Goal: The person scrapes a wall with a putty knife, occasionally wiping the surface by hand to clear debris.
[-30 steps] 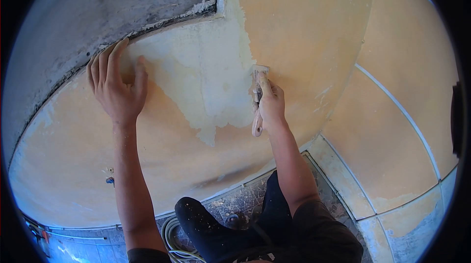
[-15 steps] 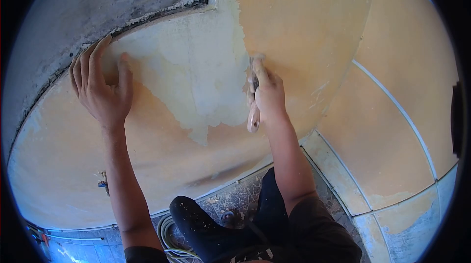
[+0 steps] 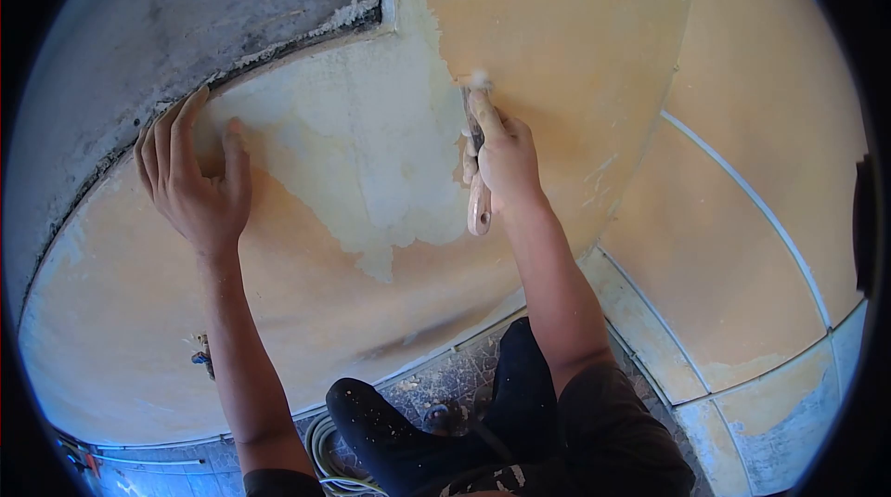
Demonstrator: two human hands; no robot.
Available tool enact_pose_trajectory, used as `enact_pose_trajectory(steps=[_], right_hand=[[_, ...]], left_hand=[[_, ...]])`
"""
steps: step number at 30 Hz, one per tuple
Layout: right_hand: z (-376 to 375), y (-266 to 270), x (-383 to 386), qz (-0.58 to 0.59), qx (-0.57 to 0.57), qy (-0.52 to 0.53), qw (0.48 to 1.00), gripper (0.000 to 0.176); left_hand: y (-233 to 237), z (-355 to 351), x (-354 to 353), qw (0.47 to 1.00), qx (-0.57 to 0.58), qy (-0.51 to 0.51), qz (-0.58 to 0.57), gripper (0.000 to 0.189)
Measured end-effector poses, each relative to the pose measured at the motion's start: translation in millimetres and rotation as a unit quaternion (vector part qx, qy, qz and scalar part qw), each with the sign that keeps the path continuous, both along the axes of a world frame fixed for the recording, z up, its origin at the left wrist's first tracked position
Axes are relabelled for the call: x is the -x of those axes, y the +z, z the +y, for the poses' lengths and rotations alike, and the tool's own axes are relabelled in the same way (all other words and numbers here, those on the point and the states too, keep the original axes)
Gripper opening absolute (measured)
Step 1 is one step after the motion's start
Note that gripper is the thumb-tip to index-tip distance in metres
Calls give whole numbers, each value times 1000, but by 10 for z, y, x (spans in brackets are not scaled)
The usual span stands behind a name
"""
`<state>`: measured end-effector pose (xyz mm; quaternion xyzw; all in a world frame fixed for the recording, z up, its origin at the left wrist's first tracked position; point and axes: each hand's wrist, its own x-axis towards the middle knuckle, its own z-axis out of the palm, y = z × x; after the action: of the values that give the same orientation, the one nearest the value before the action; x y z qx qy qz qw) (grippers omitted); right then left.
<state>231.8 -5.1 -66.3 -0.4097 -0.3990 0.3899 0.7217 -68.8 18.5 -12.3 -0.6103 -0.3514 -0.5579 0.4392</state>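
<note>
My right hand [image 3: 506, 158] is wrapped round the wooden handle of a scraper [image 3: 479, 205]. The tool points up the wall, its blade end at the ragged border between peach paint [image 3: 566, 24] and a bare whitish patch [image 3: 371, 135]. A small pale blur of loose material [image 3: 480, 79] shows at the tip. The blade is mostly hidden by my fingers. My left hand [image 3: 200, 181] lies open on the wall, its fingers reaching the dark upper edge beside the patch and its thumb spread apart.
Above the edge is a rough grey surface [image 3: 251, 5]. A small valve-like fitting [image 3: 202, 358] sticks out at lower left. On the speckled floor [image 3: 418, 376] lies a coiled hose [image 3: 325, 451] next to my dark boots [image 3: 371, 413]. Another panelled wall [image 3: 715, 246] rises at right.
My right hand and the scraper have moved up the wall along the paint border. My left hand keeps its place at the edge. The view has shifted slightly.
</note>
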Motion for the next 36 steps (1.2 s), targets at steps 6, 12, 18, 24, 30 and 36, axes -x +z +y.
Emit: enact_pose_trajectory(steps=[6, 12, 18, 24, 30, 36], right_hand=[[-14, 99, -26, -36, 11, 9, 999, 48], [-15, 169, 5, -42, 6, 9, 999, 46], [-87, -136, 22, -82, 3, -22, 996, 44], [-47, -67, -64, -97, 11, -37, 995, 41], [-15, 110, -109, -117, 12, -45, 992, 42], [-8, 166, -41, -78, 4, -18, 997, 41]], left_hand=[[11, -20, 2, 1000, -4, -5, -7, 35], [12, -10, 19, 1000, 1, -4, -3, 36], [14, -6, 36, 1000, 1, -2, 1, 39], [11, -4, 41, 1000, -2, -2, 1, 38], [13, 24, 20, 1000, -7, 2, -11, 37], [11, -5, -5, 1000, -9, -5, -22, 34]])
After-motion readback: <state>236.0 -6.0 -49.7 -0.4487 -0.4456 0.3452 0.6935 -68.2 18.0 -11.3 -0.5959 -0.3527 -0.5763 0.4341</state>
